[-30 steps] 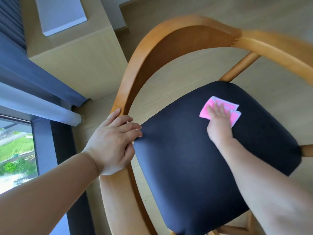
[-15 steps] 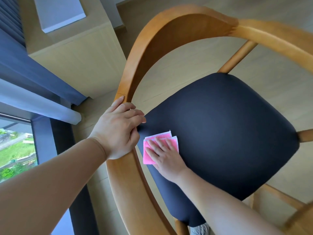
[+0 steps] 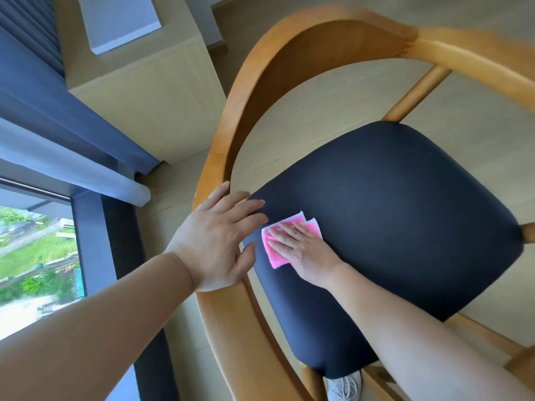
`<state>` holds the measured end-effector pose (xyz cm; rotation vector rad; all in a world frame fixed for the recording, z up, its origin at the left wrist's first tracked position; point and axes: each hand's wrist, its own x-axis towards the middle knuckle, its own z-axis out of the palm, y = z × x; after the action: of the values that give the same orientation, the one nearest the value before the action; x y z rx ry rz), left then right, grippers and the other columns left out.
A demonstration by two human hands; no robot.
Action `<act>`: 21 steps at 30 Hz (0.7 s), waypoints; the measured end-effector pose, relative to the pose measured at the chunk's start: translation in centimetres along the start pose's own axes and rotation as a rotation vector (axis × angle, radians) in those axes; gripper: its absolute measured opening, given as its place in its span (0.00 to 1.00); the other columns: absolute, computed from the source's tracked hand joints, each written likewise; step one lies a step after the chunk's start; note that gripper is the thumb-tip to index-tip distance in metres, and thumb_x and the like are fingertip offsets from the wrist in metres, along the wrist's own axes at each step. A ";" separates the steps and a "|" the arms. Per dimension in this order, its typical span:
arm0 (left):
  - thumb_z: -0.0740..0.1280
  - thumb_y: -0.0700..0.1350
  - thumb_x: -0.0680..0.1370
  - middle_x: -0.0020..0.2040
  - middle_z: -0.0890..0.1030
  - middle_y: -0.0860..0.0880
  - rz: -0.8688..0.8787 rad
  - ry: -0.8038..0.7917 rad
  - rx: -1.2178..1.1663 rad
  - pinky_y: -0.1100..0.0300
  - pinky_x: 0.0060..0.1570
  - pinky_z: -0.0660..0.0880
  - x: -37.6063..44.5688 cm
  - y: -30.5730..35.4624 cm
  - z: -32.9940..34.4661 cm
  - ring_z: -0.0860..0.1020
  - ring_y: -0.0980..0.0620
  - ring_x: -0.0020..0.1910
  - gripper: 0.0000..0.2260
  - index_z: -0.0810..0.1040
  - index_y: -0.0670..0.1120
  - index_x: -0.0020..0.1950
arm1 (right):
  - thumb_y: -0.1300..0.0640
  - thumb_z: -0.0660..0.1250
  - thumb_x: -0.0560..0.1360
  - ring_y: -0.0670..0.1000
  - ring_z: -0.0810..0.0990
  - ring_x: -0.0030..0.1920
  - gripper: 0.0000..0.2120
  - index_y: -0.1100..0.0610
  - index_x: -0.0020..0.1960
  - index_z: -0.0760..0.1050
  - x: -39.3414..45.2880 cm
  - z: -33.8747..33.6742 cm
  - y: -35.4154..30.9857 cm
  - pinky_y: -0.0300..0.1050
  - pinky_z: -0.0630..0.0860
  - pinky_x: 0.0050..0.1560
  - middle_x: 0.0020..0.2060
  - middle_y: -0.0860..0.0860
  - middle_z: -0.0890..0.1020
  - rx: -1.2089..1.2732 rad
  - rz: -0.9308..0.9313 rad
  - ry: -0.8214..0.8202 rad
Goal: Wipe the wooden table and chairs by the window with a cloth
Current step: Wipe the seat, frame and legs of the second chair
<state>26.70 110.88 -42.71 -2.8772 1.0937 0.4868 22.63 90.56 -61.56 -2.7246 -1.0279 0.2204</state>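
left hand (image 3: pixel 218 241) uncurled, pink cloth (image 3: pixel 278 256) flat

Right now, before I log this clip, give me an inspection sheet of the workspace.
Surface: dark seat of a wooden chair, partly covered by the cloth.
Job's things: pink cloth lies flat near the seat's left edge.
Clutter: nothing seen.
Grippers: right hand presses flat on the cloth; left hand, fingers straight, rests on the chair's arm.
Cables: nothing seen.
Surroundings: window at left, wooden cabinet behind, pale floor, a shoe under the seat.
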 end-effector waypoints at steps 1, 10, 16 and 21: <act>0.54 0.56 0.76 0.68 0.74 0.51 -0.018 -0.005 -0.006 0.46 0.75 0.51 -0.5 0.6 0.3 0.67 0.47 0.70 0.22 0.76 0.52 0.65 | 0.63 0.65 0.76 0.58 0.63 0.74 0.26 0.58 0.73 0.65 -0.5 -0.2 0.6 0.57 0.48 0.73 0.73 0.55 0.65 -0.008 0.000 0.014; 0.53 0.58 0.77 0.72 0.70 0.50 -0.097 -0.009 0.002 0.45 0.75 0.49 -1.4 2.7 1.3 0.62 0.46 0.74 0.24 0.72 0.51 0.70 | 0.73 0.64 0.71 0.58 0.65 0.73 0.31 0.59 0.72 0.67 -5.3 -2.3 12.7 0.53 0.54 0.75 0.71 0.55 0.69 0.000 0.293 0.050; 0.56 0.54 0.75 0.71 0.71 0.49 -0.082 0.011 -0.003 0.43 0.74 0.52 -1.2 2.5 1.2 0.65 0.45 0.72 0.24 0.73 0.51 0.68 | 0.73 0.61 0.73 0.61 0.68 0.68 0.26 0.61 0.69 0.70 -10.2 -4.6 21.5 0.58 0.63 0.67 0.67 0.59 0.72 -0.030 0.699 0.134; 0.56 0.53 0.73 0.70 0.73 0.49 -0.093 0.000 -0.007 0.42 0.73 0.53 -1.1 2.7 1.0 0.66 0.45 0.72 0.24 0.74 0.51 0.68 | 0.69 0.57 0.75 0.63 0.69 0.63 0.18 0.64 0.65 0.70 -12.2 -5.4 23.6 0.61 0.67 0.60 0.62 0.62 0.72 -0.043 0.910 0.150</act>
<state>23.91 109.64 -43.10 -2.9174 0.9549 0.4871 29.63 64.40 -61.64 -2.9794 0.3011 0.1238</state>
